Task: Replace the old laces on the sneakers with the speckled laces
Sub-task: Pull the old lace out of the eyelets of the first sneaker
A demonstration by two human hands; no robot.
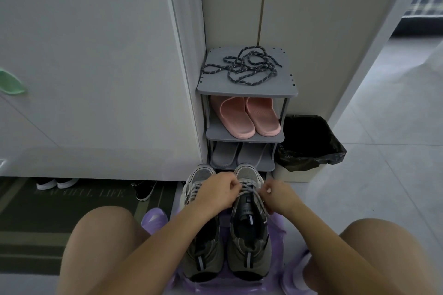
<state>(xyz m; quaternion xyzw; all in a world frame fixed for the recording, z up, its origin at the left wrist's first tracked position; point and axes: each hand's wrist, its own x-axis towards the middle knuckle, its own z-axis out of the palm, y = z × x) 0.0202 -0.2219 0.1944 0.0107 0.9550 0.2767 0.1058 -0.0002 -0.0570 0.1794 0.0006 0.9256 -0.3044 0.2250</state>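
My left hand (pixel 217 193) and right hand (pixel 279 196) each pinch the old laces (pixel 251 189) of the right-hand sneaker (pixel 248 246), just before the shoe rack (pixel 247 90); speckled laces (pixel 249 66) lie on its top. I should loosen eyelet by eyelet.

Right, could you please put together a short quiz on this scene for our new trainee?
1. True or false: the speckled laces lie on the top shelf of the grey rack.
2. What stands on the shelf just below? A pink slippers; B black boots; C a box.
3. Fill in: the left hand and right hand both pinch the ____ of one sneaker.
Key: 1 true; 2 A; 3 old laces.
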